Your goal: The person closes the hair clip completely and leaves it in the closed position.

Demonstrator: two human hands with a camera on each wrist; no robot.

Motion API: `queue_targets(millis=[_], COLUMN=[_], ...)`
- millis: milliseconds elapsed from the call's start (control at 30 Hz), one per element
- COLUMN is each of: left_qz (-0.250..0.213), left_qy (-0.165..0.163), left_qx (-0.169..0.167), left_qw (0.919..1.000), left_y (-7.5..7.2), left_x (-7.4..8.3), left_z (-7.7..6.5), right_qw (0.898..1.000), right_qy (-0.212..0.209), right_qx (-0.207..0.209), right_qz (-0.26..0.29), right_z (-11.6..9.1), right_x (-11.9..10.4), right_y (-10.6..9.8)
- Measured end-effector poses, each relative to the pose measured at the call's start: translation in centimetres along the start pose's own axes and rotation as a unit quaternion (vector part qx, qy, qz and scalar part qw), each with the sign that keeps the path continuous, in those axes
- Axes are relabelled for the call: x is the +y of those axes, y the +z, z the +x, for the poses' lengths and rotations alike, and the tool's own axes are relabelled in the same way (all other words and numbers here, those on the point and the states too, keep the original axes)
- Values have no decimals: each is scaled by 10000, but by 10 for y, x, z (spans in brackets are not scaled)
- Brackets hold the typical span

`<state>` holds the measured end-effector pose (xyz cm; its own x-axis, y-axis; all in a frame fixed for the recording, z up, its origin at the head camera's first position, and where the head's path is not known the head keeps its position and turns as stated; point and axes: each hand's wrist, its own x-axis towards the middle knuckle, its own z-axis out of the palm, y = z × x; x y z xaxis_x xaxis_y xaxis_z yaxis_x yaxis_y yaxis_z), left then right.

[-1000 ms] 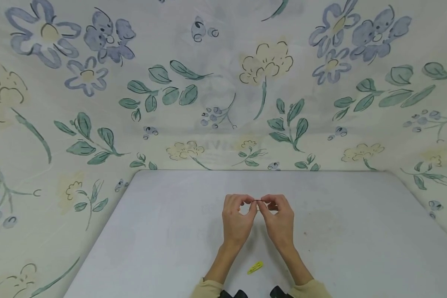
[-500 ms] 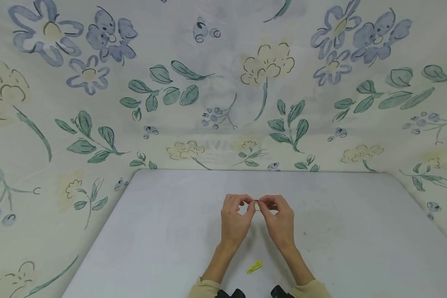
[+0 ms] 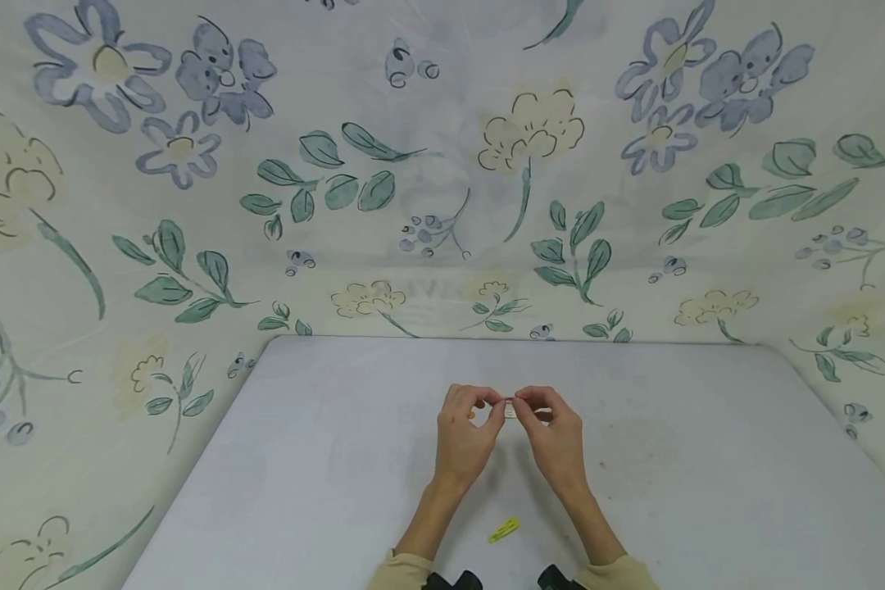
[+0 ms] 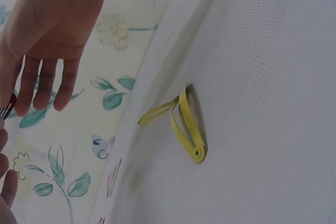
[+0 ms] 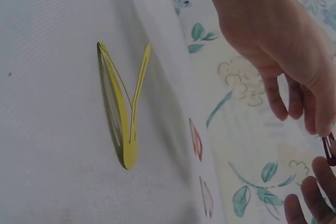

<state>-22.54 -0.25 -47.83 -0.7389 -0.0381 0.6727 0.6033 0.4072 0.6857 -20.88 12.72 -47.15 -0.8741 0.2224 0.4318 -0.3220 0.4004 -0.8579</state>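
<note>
A small dark red snap hair clip [image 5: 329, 150] is pinched between the fingertips of both hands, mostly hidden by them. My left hand [image 3: 466, 438] holds its left side between thumb and forefinger; my right hand [image 3: 555, 442] pinches its right side the same way. In the left wrist view, part of the red clip [image 4: 7, 106] shows at the fingertips, with pale metal strips. Nearer my body, a yellow snap hair clip [image 3: 504, 529] lies on the table between the forearms. Seen up close, this yellow clip [image 4: 190, 124] has its inner tongue sprung out from the frame.
The white table [image 3: 324, 459] spreads around both hands. Behind it hangs a floral cloth [image 3: 442, 164]. A small whitish lined patch [image 3: 510, 412] shows between the thumbs, and an orange spot [image 3: 472, 415] inside the left hand's finger loop.
The left hand has shifted slightly left, and the whitish patch between the thumbs shows more. Both hands keep their pinch on the red hair clip. The yellow clip stays put on the table.
</note>
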Motion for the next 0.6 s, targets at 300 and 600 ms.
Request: queue_targets(millis=[300,600], left_qz=[32,180], left_qy=[34,161], left_qx=[-366,-414], left_qw=[9993,9989], left_y=[-5,-8], left_x=[-5,-7], left_z=[2,2], right_qw=[9970,9903], right_qy=[560,908], right_qx=[-413,-721], right_qz=[327,761], right_z=[3,2], right_x=[0,-5], right_y=[-5,-8])
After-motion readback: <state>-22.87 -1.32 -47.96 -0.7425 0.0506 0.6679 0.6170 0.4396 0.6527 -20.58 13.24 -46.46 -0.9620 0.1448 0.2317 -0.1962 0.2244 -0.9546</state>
